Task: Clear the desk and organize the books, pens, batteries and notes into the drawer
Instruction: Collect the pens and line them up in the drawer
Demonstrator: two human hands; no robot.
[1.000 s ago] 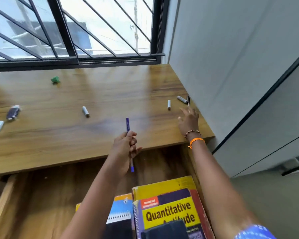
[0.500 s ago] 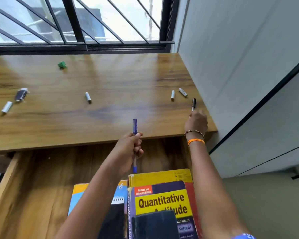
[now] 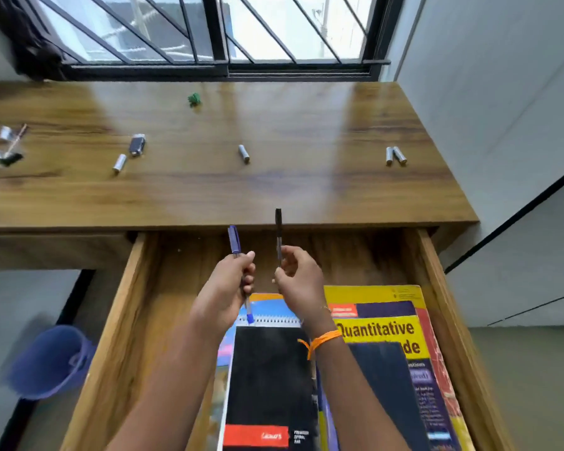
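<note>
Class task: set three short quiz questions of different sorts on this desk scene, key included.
1. True or false: the left hand holds a blue pen.
2. What does the right hand pinch? A) battery B) black pen C) note
3. Fill in: the yellow book lies in the ____.
Key: 1 true; 2 B; 3 drawer.

At twelve o'clock you face a barred window (image 3: 209, 30), daylight glaring off the wooden counter (image 3: 290, 190). Pale wall panels (image 3: 502, 92) at three o'clock; a blue bin (image 3: 51, 361) at eight.
</note>
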